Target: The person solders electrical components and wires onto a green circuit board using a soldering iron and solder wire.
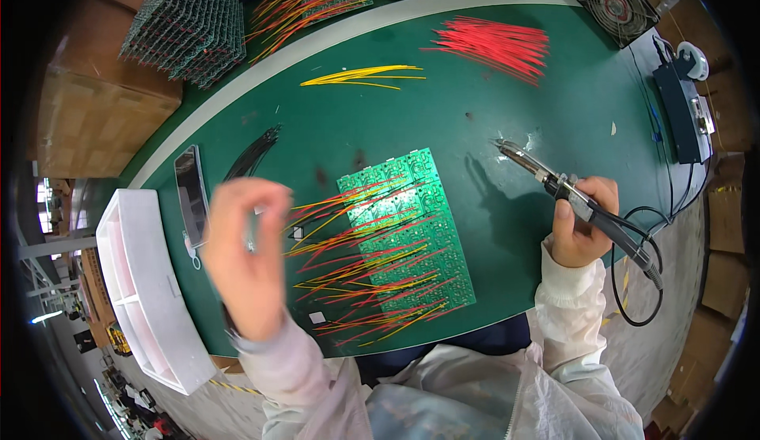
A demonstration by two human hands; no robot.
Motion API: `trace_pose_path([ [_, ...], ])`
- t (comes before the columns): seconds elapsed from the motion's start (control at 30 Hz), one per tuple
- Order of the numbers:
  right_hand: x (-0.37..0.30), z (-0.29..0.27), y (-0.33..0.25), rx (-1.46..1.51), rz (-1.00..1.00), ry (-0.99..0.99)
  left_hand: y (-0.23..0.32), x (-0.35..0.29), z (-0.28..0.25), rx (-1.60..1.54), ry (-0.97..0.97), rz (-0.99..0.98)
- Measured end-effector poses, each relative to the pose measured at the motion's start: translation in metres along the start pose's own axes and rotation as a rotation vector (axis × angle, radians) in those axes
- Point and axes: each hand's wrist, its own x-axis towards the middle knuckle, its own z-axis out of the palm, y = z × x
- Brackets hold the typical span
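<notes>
My right hand (pixel 584 238) is wrapped round the handle of a soldering iron (pixel 522 159), its tip pointing up and left over the bench, to the right of the board. A green circuit board panel (pixel 451 254) lies in front of me. Red, yellow and a few black wires (pixel 348 270) stick out from it toward the left. Over the board's left side hovers my left hand (pixel 249 258), blurred, with its fingers curled in toward the thumb. What it pinches, if anything, does not show. Just beyond it lies a bunch of black wires (pixel 253 151).
Yellow wires (pixel 360 77) and a red wire pile (pixel 495 48) lie farther back. A phone (pixel 190 194) and a white divided tray (pixel 150 297) are at left. A fan (pixel 617 6) and a dark control box (pixel 677 107) stand at right. Stacked boards (pixel 186 24) rise at back left.
</notes>
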Motion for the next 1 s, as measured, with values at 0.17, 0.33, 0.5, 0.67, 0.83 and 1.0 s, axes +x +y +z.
trace_pose_path([
  [0.17, -0.006, -0.002, -0.004, 0.149, 0.084, -0.039, 0.035, -0.044, 0.047, -0.08, -0.231, 0.0],
  [0.33, -0.011, -0.006, -0.007, 0.229, 0.152, -0.136, 0.04, -0.065, 0.065, -0.079, -0.27, -0.07],
  [0.5, -0.015, -0.011, -0.009, 0.237, 0.165, -0.144, 0.038, -0.071, 0.073, -0.095, -0.27, -0.023],
  [0.67, -0.017, -0.019, -0.012, 0.253, 0.153, -0.229, 0.033, -0.07, 0.082, -0.037, -0.153, 0.078],
  [0.83, -0.019, -0.023, -0.014, 0.284, 0.145, -0.304, 0.03, -0.071, 0.086, -0.067, -0.194, 0.041],
  [1.0, -0.018, -0.022, -0.014, 0.333, 0.151, -0.318, 0.028, -0.07, 0.087, -0.088, -0.208, 0.019],
])
